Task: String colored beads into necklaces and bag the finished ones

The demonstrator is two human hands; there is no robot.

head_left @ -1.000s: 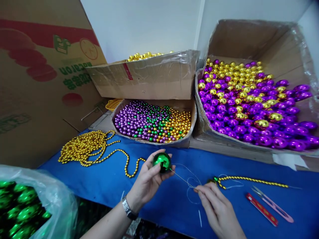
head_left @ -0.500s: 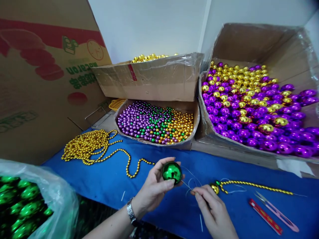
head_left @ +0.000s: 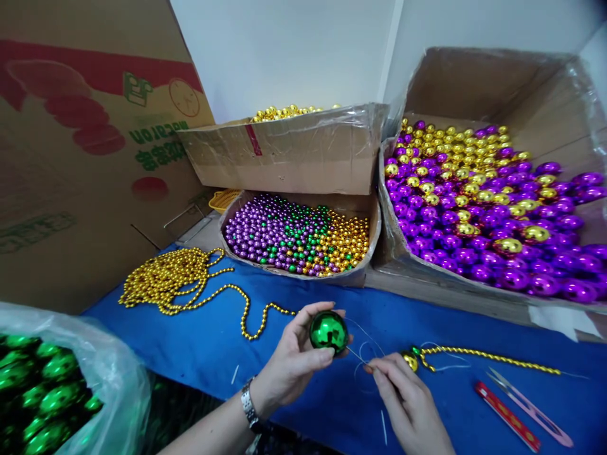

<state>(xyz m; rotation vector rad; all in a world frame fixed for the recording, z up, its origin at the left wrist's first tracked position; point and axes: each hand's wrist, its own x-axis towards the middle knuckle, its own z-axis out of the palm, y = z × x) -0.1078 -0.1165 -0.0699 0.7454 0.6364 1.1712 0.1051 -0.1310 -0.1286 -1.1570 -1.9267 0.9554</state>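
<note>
My left hand point(head_left: 290, 363) grips a shiny green ball point(head_left: 328, 330) between thumb and fingers, just above the blue cloth point(head_left: 199, 341). My right hand point(head_left: 408, 404) pinches a thin needle with pale thread point(head_left: 365, 351) that leads to the ball. Right beside its fingers lies a gold ball point(head_left: 410, 361) at the end of a gold bead strand point(head_left: 493, 359). A pile of gold beads point(head_left: 165, 281) trails a line of beads toward my left hand.
A shallow box of small purple, green and gold beads point(head_left: 298, 237) sits behind; a large box of purple and gold balls point(head_left: 493, 202) at right. A bag of green balls point(head_left: 42, 392) is at lower left. Thread snips point(head_left: 531, 407) and a red tool point(head_left: 507, 416) lie right.
Both hands shifted slightly right and closer together; the right hand's fingers now sit next to the green ball and the gold ball at the strand's end.
</note>
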